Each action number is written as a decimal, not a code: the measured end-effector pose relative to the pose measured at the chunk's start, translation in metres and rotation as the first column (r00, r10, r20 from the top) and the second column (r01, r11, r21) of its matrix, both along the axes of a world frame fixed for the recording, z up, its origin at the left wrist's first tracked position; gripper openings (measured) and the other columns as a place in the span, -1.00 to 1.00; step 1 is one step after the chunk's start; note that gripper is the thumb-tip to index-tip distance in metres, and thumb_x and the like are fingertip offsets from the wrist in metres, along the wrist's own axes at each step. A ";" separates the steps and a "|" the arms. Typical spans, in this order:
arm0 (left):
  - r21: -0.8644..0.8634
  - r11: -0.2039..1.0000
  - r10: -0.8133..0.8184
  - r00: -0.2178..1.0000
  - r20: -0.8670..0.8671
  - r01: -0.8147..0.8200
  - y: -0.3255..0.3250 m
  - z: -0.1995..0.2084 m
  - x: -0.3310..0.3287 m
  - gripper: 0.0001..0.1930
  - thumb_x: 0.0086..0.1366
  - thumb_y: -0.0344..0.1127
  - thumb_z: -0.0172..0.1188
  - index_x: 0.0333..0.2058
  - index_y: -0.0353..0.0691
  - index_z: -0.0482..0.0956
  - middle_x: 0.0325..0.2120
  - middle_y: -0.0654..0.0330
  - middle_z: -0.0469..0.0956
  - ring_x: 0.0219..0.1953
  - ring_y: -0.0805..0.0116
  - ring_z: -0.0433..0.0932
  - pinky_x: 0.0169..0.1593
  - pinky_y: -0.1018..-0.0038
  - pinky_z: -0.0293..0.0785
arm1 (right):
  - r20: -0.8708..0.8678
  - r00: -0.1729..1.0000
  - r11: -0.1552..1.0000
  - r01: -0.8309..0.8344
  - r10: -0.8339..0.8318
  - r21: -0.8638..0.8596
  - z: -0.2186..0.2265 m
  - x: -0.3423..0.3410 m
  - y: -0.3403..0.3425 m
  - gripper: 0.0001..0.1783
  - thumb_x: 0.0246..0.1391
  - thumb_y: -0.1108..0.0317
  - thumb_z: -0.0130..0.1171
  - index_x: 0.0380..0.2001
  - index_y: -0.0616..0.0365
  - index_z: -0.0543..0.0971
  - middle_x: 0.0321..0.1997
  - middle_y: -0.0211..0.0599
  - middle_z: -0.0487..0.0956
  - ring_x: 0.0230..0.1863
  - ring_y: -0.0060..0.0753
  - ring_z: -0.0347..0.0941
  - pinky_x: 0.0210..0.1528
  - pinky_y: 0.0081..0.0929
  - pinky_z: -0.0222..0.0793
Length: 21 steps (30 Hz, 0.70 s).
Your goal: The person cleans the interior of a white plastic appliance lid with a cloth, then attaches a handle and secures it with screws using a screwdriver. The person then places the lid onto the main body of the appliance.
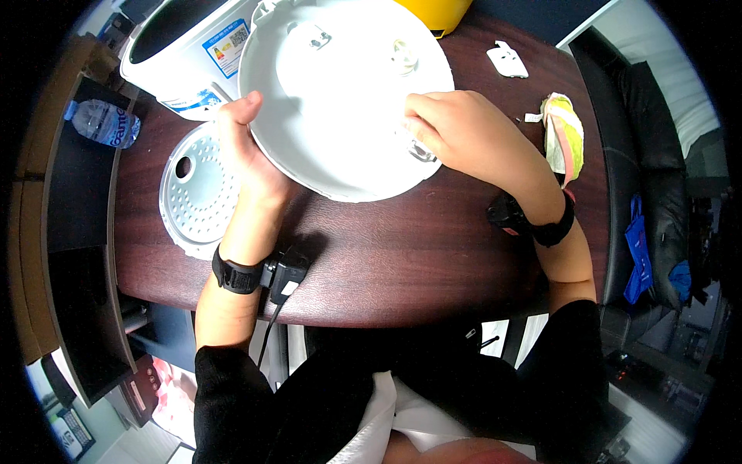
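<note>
A round white lid [340,116], shallow like a dish, is tilted above the table. My left hand [251,158] grips its left rim, thumb up along the edge. Over the lid's right part, my right hand [452,131] is closed with curled fingers. Whatever its fingertips pinch is hidden, close beside a small shiny metal piece [421,151] near the rim. Further fittings show inside the lid: a small metal bracket [318,37] and a pale round part [403,57]. Below my left hand lies a grey-white perforated disc [202,199] with one larger hole.
A white appliance body [182,58] with a dark opening stands at the far left; a water bottle [104,124] is left of it. Behind the lid is a yellow object [439,14]. On the right lie a small white plastic piece [507,60] and a yellow-white cloth [563,135].
</note>
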<state>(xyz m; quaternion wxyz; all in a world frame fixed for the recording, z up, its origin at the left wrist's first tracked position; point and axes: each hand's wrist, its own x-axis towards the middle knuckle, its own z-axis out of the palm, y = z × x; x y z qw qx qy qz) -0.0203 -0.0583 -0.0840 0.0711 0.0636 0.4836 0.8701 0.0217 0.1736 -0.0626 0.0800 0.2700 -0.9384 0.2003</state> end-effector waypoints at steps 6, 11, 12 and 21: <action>-0.028 1.000 -0.003 1.000 -0.023 0.002 0.001 -0.002 0.000 -0.30 0.05 -0.02 -0.02 0.14 -0.29 0.18 -0.01 0.01 0.33 0.02 0.17 0.35 0.08 0.31 0.30 | 0.022 1.000 0.998 0.015 -0.016 0.054 0.004 0.005 -0.003 -0.81 0.17 0.29 -0.03 -0.40 0.20 0.40 -0.53 -0.11 0.47 -0.54 -0.16 0.45 -0.47 -0.37 0.30; -0.007 1.000 -0.015 1.000 0.000 0.015 0.003 0.001 0.002 -0.31 0.05 -0.02 -0.02 0.13 -0.29 0.19 -0.01 0.01 0.33 0.02 0.17 0.36 0.08 0.30 0.31 | -0.024 0.999 0.996 0.028 -0.026 0.086 0.008 0.008 -0.005 -0.84 0.16 0.31 -0.01 -0.40 0.19 0.38 -0.52 -0.13 0.47 -0.54 -0.17 0.44 -0.48 -0.38 0.30; -0.004 1.000 -0.013 1.000 0.006 0.013 0.003 0.001 0.002 -0.31 0.05 -0.02 -0.03 0.13 -0.29 0.19 -0.01 0.01 0.33 0.02 0.17 0.36 0.08 0.30 0.31 | -0.029 0.999 0.996 0.021 -0.018 0.083 0.007 0.008 -0.004 -0.84 0.15 0.31 -0.01 -0.40 0.19 0.38 -0.51 -0.14 0.47 -0.54 -0.18 0.44 -0.48 -0.38 0.30; -0.049 0.999 -0.004 1.000 -0.028 0.003 0.002 -0.001 0.000 -0.30 0.05 0.00 -0.03 0.13 -0.29 0.19 -0.01 0.00 0.33 0.02 0.18 0.35 0.08 0.31 0.30 | -0.035 0.999 0.993 -0.001 0.005 0.114 0.004 0.006 -0.004 -0.86 0.10 0.34 0.00 -0.42 0.20 0.37 -0.48 -0.14 0.46 -0.49 -0.14 0.46 -0.44 -0.33 0.35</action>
